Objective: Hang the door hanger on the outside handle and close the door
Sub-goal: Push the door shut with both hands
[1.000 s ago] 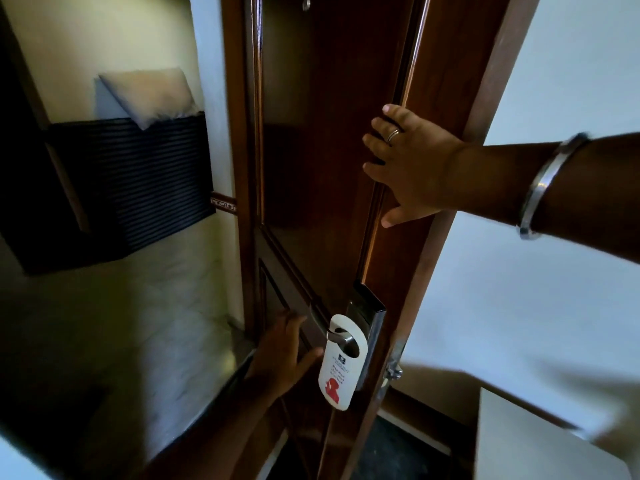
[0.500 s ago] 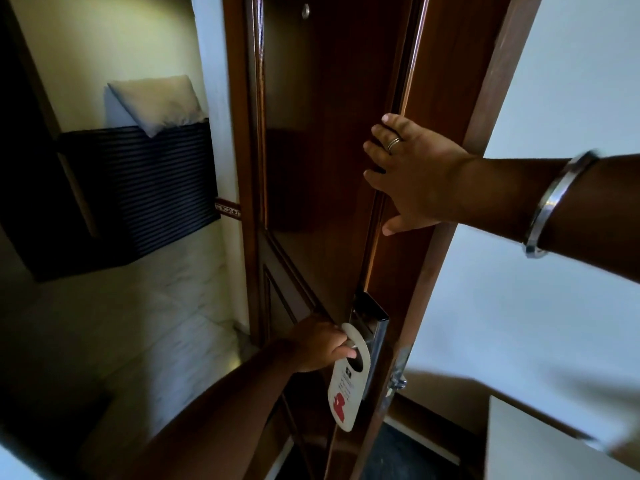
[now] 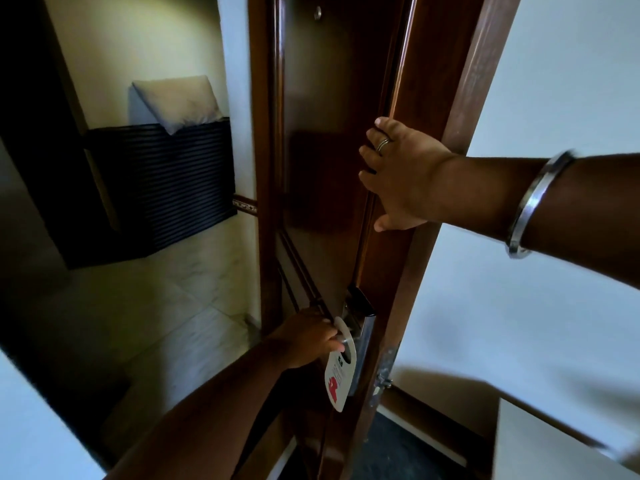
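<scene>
A dark wooden door (image 3: 322,150) stands partly open in its frame. A white door hanger (image 3: 338,379) with a red mark hangs from the metal handle (image 3: 346,339) low on the door, next to a steel lock plate (image 3: 363,327). My left hand (image 3: 308,341) is closed around that handle, just left of the hanger. My right hand (image 3: 398,174), with a ring, lies flat with fingers spread against the door's edge higher up. A steel bangle (image 3: 533,202) sits on the right forearm.
The door frame (image 3: 467,98) and a pale wall (image 3: 554,306) fill the right side. Through the gap I see a tiled floor (image 3: 166,306), a dark striped panel (image 3: 162,181) with a white pillow (image 3: 176,98). A white surface (image 3: 554,445) lies at lower right.
My left hand rose from below the handle and closed around it beside the hanger. The hanger now tilts edge-on. My right hand stayed on the door's edge.
</scene>
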Demonstrator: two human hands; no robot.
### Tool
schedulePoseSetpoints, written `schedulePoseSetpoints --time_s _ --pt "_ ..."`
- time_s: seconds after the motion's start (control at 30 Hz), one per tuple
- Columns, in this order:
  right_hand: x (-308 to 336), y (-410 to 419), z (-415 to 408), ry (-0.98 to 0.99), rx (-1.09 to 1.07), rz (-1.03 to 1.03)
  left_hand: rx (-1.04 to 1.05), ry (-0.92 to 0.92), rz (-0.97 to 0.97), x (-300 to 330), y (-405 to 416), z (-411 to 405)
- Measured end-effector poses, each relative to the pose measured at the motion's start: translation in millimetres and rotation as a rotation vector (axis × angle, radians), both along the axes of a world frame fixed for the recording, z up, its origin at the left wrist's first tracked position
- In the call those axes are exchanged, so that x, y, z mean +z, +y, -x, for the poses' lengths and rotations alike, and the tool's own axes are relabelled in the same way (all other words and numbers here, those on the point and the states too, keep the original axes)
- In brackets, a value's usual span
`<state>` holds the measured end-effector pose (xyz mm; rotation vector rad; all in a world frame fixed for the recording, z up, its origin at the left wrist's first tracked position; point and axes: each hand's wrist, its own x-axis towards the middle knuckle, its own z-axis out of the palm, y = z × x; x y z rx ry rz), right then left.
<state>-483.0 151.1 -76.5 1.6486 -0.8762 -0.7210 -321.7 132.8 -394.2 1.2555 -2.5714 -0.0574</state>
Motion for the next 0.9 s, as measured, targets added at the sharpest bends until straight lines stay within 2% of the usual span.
schedulePoseSetpoints --time_s 0.2,0.33,0.4,0.5,0.57,0.63,0.7,0.8,0.9 --pt "2.9 38.2 -75.0 -0.050 0.074 -0.049 0.090 0.055 0.008 9.4 44.6 -62.6" --pt "3.3 59.8 -120.4 -0.133 0.395 -0.054 0.227 0.052 -0.022 17.9 79.3 -110.9" --pt "-0.6 67.6 -141.7 -0.227 0.611 -0.074 0.326 -0.013 -0.033 23.3 98.0 -138.3" --pt "-10.9 71.5 -165.0 -0.313 0.862 -0.078 0.495 -0.303 -0.032 35.9 117.7 -177.7" --pt "-18.0 73.5 -176.7 -0.371 1.054 -0.058 0.590 -0.380 -0.012 52.1 135.1 -202.7" --pt "-25.8 70.0 -182.5 -0.428 1.190 -0.060 0.676 -0.334 0.067 71.0 153.0 -220.0" --pt "-33.5 64.8 -190.3 -0.513 1.283 -0.078 0.757 -0.212 0.185 94.9 174.4 -233.7" --pt "-44.3 50.8 -199.7 -0.671 1.308 -0.101 0.786 0.006 0.418 132.7 196.3 -236.6" --pt "-50.4 36.9 -218.8 -0.856 1.233 -0.148 0.853 -0.007 0.665 169.9 206.4 -241.8"
